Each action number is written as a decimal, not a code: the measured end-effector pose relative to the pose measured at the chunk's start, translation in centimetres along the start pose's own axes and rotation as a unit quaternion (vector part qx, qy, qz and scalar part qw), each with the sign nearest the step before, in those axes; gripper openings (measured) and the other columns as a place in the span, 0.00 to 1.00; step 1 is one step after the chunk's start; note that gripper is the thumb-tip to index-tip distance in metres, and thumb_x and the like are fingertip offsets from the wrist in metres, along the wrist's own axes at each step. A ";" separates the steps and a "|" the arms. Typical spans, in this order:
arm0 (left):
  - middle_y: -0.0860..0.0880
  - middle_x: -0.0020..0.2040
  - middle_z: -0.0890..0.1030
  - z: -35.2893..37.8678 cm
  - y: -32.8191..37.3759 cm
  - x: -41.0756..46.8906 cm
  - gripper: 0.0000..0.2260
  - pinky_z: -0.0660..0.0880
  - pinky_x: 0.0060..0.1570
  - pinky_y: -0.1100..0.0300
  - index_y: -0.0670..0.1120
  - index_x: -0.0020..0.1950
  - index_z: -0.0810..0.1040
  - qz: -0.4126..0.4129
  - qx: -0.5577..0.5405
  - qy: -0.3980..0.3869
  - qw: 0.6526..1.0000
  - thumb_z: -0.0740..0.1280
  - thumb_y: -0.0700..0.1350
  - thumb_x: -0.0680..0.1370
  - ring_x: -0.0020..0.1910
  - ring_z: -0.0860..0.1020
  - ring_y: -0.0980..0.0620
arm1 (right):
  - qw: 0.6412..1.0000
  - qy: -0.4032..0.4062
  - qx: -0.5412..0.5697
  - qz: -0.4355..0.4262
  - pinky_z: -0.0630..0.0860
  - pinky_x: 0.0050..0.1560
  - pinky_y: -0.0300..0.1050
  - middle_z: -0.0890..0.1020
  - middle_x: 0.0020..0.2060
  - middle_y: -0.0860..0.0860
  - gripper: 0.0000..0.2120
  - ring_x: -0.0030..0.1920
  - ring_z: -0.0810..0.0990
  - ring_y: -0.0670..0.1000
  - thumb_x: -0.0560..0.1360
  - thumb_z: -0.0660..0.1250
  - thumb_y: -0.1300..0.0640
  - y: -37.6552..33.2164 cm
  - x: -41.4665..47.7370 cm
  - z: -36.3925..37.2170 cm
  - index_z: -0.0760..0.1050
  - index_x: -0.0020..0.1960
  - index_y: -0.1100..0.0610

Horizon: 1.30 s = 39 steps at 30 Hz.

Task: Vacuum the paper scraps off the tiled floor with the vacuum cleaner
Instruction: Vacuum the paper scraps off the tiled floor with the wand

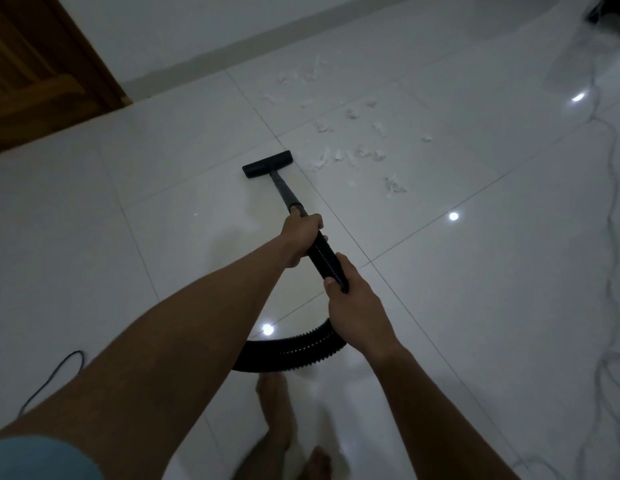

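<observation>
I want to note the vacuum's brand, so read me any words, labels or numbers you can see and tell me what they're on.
None: no readable text shows anywhere.
The floor head, the tube and the hose look plain black, with no label facing the camera.
The wooden door and the floor tiles carry no writing either.

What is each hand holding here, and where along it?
Left hand grips the vacuum wand at its upper end; right hand grips the ribbed hose just behind.
</observation>
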<state>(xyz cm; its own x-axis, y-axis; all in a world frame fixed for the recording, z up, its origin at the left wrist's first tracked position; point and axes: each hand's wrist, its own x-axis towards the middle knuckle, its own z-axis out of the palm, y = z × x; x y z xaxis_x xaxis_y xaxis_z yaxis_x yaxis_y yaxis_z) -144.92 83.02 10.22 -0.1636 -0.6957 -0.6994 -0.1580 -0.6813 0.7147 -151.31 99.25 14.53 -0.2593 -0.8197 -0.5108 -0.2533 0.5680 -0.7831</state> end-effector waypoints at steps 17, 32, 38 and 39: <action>0.43 0.50 0.74 -5.5 13.6 13.9 0.32 0.82 0.40 0.54 0.45 0.79 0.53 0.001 0.006 -0.011 1.000 0.63 0.37 0.78 0.37 0.79 0.50 | 0.999 -0.030 -0.015 0.005 0.68 0.39 0.34 0.78 0.55 0.44 0.25 0.43 0.77 0.40 0.85 0.54 0.49 -11.4 16.5 2.0 0.53 0.79 0.39; 0.42 0.53 0.74 -7.2 21.5 23.0 0.33 0.78 0.27 0.60 0.47 0.80 0.51 0.000 -0.046 0.022 0.999 0.62 0.37 0.78 0.36 0.78 0.50 | 0.997 -0.063 -0.040 -0.016 0.67 0.35 0.28 0.74 0.55 0.43 0.24 0.41 0.75 0.37 0.85 0.55 0.51 -18.1 27.7 0.8 0.54 0.79 0.42; 0.43 0.50 0.74 -8.1 24.8 26.6 0.34 0.82 0.38 0.54 0.48 0.80 0.52 0.002 -0.063 0.044 0.997 0.62 0.37 0.78 0.37 0.77 0.50 | 0.996 -0.078 -0.042 -0.019 0.71 0.43 0.38 0.78 0.59 0.47 0.24 0.47 0.78 0.43 0.85 0.54 0.50 -20.4 32.5 0.7 0.53 0.79 0.39; 0.43 0.50 0.74 -8.4 25.1 27.2 0.34 0.82 0.40 0.53 0.48 0.80 0.52 0.002 -0.065 0.048 0.997 0.63 0.37 0.78 0.36 0.78 0.50 | 0.996 -0.079 -0.041 -0.020 0.72 0.45 0.39 0.78 0.61 0.48 0.25 0.48 0.78 0.45 0.85 0.54 0.50 -20.7 33.0 0.9 0.53 0.79 0.39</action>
<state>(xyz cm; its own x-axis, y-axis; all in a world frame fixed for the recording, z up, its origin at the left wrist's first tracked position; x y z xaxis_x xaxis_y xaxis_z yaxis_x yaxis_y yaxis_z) -145.15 45.11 9.16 -0.0700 -0.7123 -0.6984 -0.0284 -0.6984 0.7152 -153.79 60.40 13.59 -0.0999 -0.8394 -0.5342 -0.3366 0.5337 -0.7758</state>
